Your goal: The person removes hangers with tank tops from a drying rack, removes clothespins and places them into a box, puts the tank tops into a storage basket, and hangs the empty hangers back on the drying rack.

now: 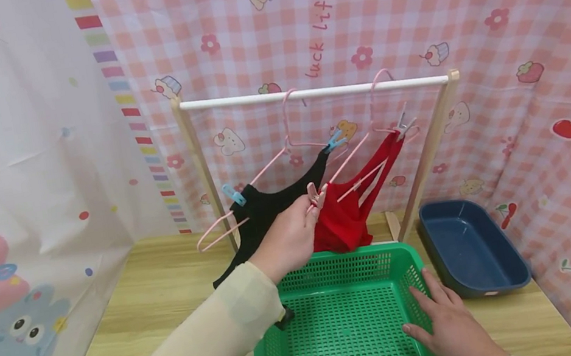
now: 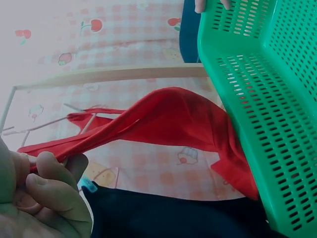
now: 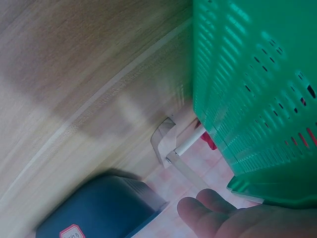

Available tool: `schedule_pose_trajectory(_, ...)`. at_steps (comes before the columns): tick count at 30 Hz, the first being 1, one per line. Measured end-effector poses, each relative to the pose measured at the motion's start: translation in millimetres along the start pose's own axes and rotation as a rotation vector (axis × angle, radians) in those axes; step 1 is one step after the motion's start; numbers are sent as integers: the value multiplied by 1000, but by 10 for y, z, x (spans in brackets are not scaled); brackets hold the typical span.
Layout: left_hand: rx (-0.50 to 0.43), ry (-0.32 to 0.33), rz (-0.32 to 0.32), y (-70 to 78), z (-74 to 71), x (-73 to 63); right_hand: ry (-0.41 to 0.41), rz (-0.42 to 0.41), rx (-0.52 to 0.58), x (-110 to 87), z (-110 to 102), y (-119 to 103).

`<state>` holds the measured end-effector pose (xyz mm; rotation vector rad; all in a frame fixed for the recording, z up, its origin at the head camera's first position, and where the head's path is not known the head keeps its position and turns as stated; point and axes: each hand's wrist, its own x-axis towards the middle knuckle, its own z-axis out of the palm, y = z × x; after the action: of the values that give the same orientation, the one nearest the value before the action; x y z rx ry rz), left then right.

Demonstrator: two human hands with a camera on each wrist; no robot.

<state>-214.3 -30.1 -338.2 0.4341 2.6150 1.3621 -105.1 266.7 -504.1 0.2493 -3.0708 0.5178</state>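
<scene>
In the head view my left hand (image 1: 288,236) is at the left shoulder of a red strappy top (image 1: 338,216), beside a pink clothespin (image 1: 316,195). Its thumb and curled fingers pinch the end of the red strap in the left wrist view; that clothespin is hidden there. The top hangs from a pink hanger (image 1: 349,159), and a white clothespin (image 1: 404,124) sits on its other strap. Nearly straight fingers of my right hand (image 1: 454,325) rest over the right rim of a green perforated basket (image 1: 410,251).
Left of the red top, a black top (image 1: 267,205) hangs on another pink hanger with blue clothespins (image 1: 233,195). Both hangers hook over the white rod (image 1: 328,91) of a wooden rack. A dark blue basin (image 1: 472,242) stands to the right on the wooden table (image 1: 135,323).
</scene>
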Motion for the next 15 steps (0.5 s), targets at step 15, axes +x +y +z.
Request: schedule_pose_trajectory(15, 7, 54, 91, -145, -53, -45, -10, 5, 3, 7, 2, 2)
